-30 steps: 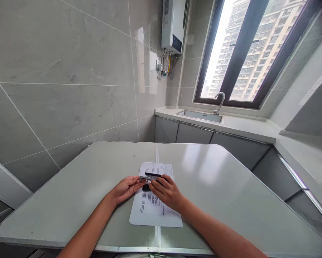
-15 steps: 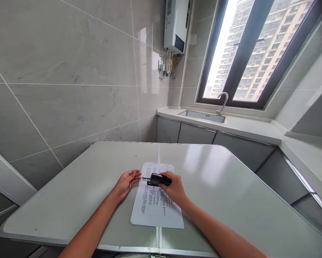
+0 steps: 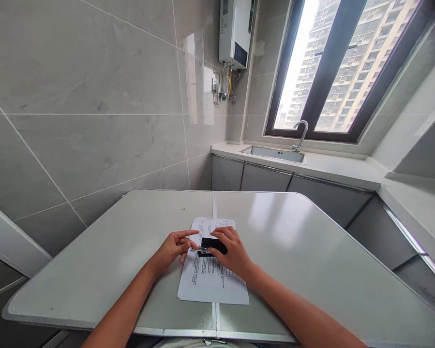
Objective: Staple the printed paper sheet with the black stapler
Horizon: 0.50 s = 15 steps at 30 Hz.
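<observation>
A black stapler (image 3: 214, 245) lies over the upper part of a printed white sheet (image 3: 213, 285) on the pale table. Around its right end is my right hand (image 3: 232, 251), thumb on the near side and fingers on the far side. A thin metal piece sticks out of the stapler's left end. My left hand (image 3: 175, 249) pinches the tip of that piece between thumb and a finger, with the index finger stretched out above the sheet's left edge.
The table (image 3: 101, 270) has a metal seam down its middle. Beyond it are a counter with a sink (image 3: 273, 153), a faucet (image 3: 302, 135) and a window. A tiled wall stands at the left, with a water heater (image 3: 235, 36).
The stapler has turned flatter and moved slightly down. My left fingers have closed onto the metal piece at its left end. My right fingers have spread along the stapler.
</observation>
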{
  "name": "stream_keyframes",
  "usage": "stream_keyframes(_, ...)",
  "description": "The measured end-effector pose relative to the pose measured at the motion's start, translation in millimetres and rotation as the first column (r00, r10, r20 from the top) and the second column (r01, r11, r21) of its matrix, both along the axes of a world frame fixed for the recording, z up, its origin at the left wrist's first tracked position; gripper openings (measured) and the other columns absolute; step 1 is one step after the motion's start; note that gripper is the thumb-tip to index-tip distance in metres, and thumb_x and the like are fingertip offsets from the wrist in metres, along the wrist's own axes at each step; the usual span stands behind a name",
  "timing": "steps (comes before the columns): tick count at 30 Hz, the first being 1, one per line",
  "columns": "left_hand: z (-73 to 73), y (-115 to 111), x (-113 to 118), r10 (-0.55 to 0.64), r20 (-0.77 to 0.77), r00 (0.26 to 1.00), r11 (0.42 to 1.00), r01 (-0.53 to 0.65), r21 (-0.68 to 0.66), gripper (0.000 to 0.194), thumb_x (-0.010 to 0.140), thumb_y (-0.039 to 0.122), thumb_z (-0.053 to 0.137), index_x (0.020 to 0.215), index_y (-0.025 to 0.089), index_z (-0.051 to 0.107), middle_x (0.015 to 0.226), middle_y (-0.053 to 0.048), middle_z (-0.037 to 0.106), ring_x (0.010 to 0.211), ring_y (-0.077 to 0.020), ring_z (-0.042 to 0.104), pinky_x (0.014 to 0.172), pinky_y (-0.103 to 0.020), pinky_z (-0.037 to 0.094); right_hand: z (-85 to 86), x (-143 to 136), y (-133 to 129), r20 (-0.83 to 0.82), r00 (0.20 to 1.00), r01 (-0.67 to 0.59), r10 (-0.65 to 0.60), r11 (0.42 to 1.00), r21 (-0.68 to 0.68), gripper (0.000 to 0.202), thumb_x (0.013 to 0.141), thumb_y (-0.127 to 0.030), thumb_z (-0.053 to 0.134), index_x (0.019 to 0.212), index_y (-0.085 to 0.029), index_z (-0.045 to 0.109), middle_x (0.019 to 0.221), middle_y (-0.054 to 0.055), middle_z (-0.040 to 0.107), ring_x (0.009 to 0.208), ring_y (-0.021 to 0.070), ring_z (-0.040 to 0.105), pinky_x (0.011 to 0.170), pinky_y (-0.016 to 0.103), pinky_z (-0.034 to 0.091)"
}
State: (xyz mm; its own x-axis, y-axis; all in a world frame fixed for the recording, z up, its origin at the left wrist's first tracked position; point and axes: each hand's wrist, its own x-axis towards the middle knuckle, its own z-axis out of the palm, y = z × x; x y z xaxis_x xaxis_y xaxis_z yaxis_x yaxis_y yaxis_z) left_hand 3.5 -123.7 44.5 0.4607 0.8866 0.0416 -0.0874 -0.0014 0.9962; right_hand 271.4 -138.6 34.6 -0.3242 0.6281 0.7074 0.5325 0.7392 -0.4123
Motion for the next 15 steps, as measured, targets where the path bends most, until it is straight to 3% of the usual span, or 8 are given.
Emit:
stream_keyframes(2,-1.9,-3,-1,-0.081,-0.027,0.996,0.997,0.081,-0.004,0.076,0.08,0.048,0.086,0.145,0.015,0.063,0.096,-0.016,0.079,0.043,-0.0045,0.046,0.047,-0.022,0.042,6.2,-7,-11,0.055,0.995,-0.097,0.087,0.972,0.213,0.02,0.095,-0.021,0.068,0.115,-0.025,0.069,0.111,0.007,0.075,0.098,0.0228,0.064,0.091,0.043,0.05)
stream_keyframes(4,-3.9,-6,-1,-0.167,-0.015,0.986,0.985,0.166,-0.036,0.083,0.072,0.05,0.091,0.143,0.014,0.065,0.092,-0.014,0.079,0.042,-0.0046,0.044,0.042,-0.02,0.038,11.0,-15,-24,0.109,0.982,-0.183,0.156,0.931,0.315,0.016,0.098,-0.018,0.064,0.112,-0.024,0.068,0.108,0.005,0.076,0.094,0.0202,0.064,0.09,0.041,0.049)
stream_keyframes(9,-5.9,-13,2,-0.356,-0.02,0.934,0.931,0.352,-0.092,0.086,0.066,0.043,0.096,0.14,0.013,0.067,0.06,-0.001,0.069,0.039,-0.0074,0.047,0.038,-0.018,0.036,10.8,-30,-49,0.263,0.94,-0.305,0.217,0.879,0.366,0.016,0.1,-0.017,0.06,0.112,-0.023,0.068,0.12,0.005,0.076,0.105,0.0188,0.063,0.098,0.04,0.047)
stream_keyframes(15,-3.4,-17,6,-0.432,-0.041,0.901,0.9,0.428,-0.076,0.078,0.071,0.041,0.093,0.14,0.014,0.068,0.059,-0.001,0.068,0.04,-0.0127,0.057,0.042,-0.021,0.044,2.8,-34,-49,0.218,0.96,-0.253,0.177,0.882,0.398,0.023,0.097,-0.01,0.059,0.114,-0.022,0.069,0.119,0.004,0.077,0.102,0.0187,0.064,0.087,0.037,0.046)
